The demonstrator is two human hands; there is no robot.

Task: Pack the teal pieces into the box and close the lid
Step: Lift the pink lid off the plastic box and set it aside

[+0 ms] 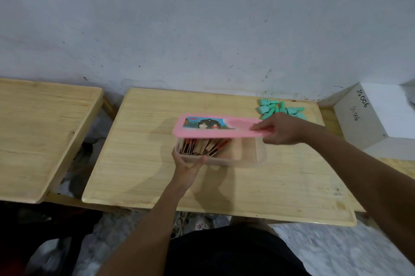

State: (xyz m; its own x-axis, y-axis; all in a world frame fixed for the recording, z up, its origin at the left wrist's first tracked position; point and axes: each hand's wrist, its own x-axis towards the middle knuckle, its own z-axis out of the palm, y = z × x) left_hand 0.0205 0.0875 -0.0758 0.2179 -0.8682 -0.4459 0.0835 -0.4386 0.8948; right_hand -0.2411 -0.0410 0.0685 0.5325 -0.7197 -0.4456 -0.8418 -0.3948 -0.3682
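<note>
Right hand (283, 128) pinches pink lid (215, 125) above box (249, 154); left hand (188, 166) grips box (should brace firmly).

Pink lid (221, 126); teal pieces (281, 108); clear box (251, 156); pale wooden table (247, 186).

Pink lid (221, 126) above clear box (249, 155)

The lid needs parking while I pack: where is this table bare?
Bare wood: left of the box, out to the table edge, and the near right corner. Crowded: the far right corner, teal pieces beside the right hand holding the lid.
</note>
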